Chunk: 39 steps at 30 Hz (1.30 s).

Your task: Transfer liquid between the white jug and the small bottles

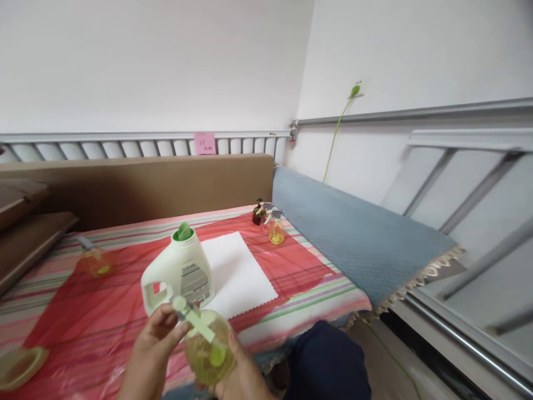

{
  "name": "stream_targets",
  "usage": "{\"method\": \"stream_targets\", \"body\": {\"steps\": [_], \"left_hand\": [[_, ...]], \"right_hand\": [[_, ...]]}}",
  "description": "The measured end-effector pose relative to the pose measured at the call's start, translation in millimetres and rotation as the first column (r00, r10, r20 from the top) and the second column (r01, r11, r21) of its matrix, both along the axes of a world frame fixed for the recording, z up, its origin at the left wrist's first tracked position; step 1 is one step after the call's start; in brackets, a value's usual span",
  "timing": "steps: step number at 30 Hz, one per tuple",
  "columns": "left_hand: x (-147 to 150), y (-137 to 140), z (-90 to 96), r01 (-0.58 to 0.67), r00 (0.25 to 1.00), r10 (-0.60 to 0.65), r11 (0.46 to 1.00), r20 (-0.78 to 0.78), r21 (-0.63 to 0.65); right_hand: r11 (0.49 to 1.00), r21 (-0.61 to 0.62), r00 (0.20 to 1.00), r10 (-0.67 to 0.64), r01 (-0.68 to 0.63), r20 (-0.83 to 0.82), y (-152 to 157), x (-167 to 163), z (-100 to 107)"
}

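My right hand (244,372) wraps round the body of a see-through yellowish spray bottle (210,350), which is tilted with its top toward the upper left. The fingers and thumb of my left hand (156,339) pinch at the bottle's neck, by its pale green and grey head. Just beyond stands a large white detergent jug (194,272) with a green opening at its top, upright and partly behind the held bottle. A white sheet (244,272) with a wavy edge lies beside the jug on the red cloth (133,255).
A clear spray bottle (97,261) stands to the left. At the back right are a yellow spray bottle (276,232) and a dark pump bottle (257,215). A shallow yellowish dish (20,366) sits at the lower left. Cardboard (33,250) borders the left side.
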<state>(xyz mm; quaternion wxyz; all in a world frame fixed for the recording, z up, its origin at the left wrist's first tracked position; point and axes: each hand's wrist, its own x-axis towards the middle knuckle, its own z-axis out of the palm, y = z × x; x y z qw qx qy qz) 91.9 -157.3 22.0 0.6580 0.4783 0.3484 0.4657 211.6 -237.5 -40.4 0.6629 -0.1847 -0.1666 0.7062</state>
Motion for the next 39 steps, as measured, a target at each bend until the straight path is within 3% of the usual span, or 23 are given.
{"method": "stream_targets", "body": {"steps": [2,6,8,13,15,19,22,24,26,30,34,39], "left_hand": [[2,-4,5.3,-0.013,0.999,0.012,1.000,0.038,0.020],[1,-12,20.0,0.189,0.980,-0.189,0.982,0.055,0.009],[2,-14,21.6,0.229,0.972,-0.229,0.973,0.043,0.009],[11,-20,12.3,-0.065,0.995,0.067,0.997,0.071,-0.027],[14,-24,11.5,-0.081,0.993,0.082,0.997,0.084,-0.018],[9,-23,17.5,0.026,0.994,-0.023,0.999,0.105,-0.026],[1,-13,28.1,-0.130,0.980,0.136,0.990,0.146,-0.051],[-3,-5,38.2,-0.256,0.943,0.252,0.967,0.218,-0.009],[-7,0,48.0,-0.310,0.911,0.279,0.949,0.304,0.057],[-10,-4,57.3,-0.259,0.926,0.219,0.961,0.307,0.096],[-8,-13,58.0,-0.373,0.886,0.315,0.920,0.340,0.119],[-12,-9,66.9,-0.292,0.918,0.257,0.954,0.303,0.075]], "right_hand": [[0.998,-0.048,0.999,-0.032,0.030,-0.033,-5,0,2],[0.993,-0.102,0.996,0.058,-0.064,-0.067,-12,1,5],[0.989,-0.108,0.993,0.098,-0.104,-0.059,-12,0,5],[0.988,-0.142,0.997,-0.067,0.062,-0.027,-11,-2,6],[0.987,-0.152,0.997,-0.059,0.052,-0.045,-11,-2,5],[0.988,-0.155,0.998,-0.023,0.014,-0.061,-11,-1,4],[0.987,-0.159,0.998,-0.003,-0.007,-0.061,-11,-1,2],[0.984,-0.178,0.998,0.011,-0.023,-0.069,-11,-1,2],[0.980,-0.197,0.996,0.024,-0.040,-0.085,-10,0,2],[0.978,-0.203,0.994,0.035,-0.055,-0.101,-10,1,7],[0.979,-0.198,0.994,0.031,-0.052,-0.108,-12,2,9],[0.976,-0.207,0.993,0.049,-0.071,-0.108,-12,5,3]]}}
